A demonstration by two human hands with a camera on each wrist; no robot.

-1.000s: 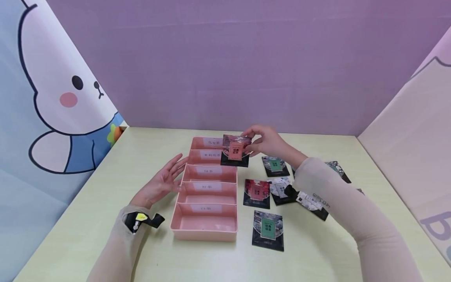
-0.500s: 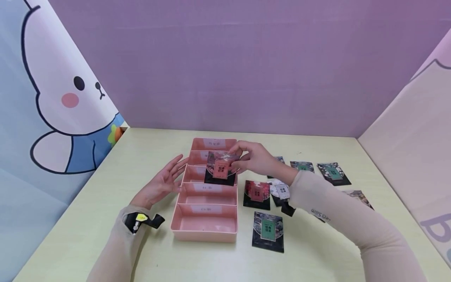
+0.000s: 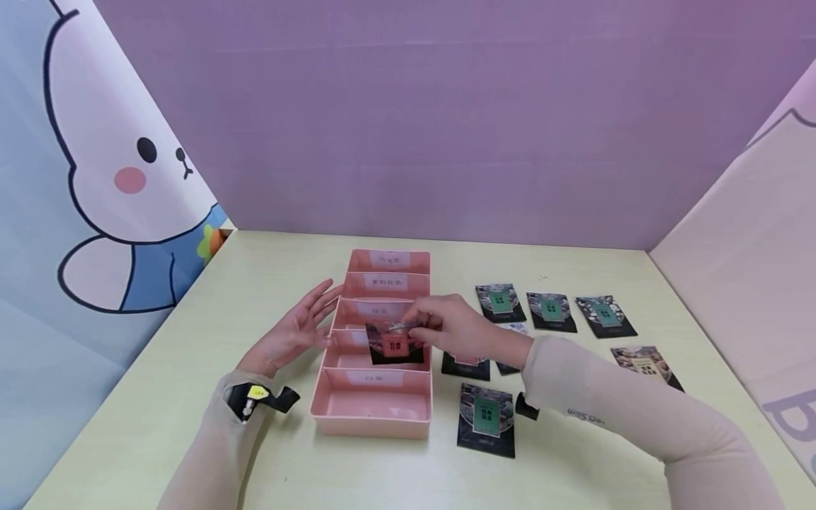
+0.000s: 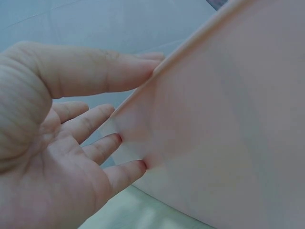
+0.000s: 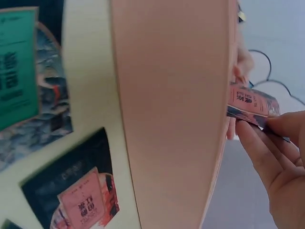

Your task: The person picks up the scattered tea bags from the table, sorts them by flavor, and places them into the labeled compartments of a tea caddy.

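In the head view a pink box (image 3: 372, 428) with several labelled compartments stands mid-table. My right hand (image 3: 454, 327) pinches a dark tea sachet (image 3: 394, 346) with a red label by its upper right edge. The sachet tilts over the box, around the second compartment from the front; its lower edge looks slightly inside. My left hand (image 3: 290, 336) is at the box's left side, fingers spread. In the left wrist view its fingertips (image 4: 136, 171) touch the pink side wall (image 4: 214, 124), and the thumb lies at the rim. Nothing is held there.
Right of the box lie several tea sachets: a green-label one (image 3: 486, 419) in front, a red-label one (image 3: 465, 365) partly under the right hand, and green-label ones (image 3: 551, 312) behind. A beige-label sachet (image 3: 647, 365) lies far right. A purple partition (image 3: 408, 127) closes the back.
My right hand has brought the red-label sachet from above the rear compartments toward the front and lower, over the second compartment from the front. My left hand stays at the box's side.
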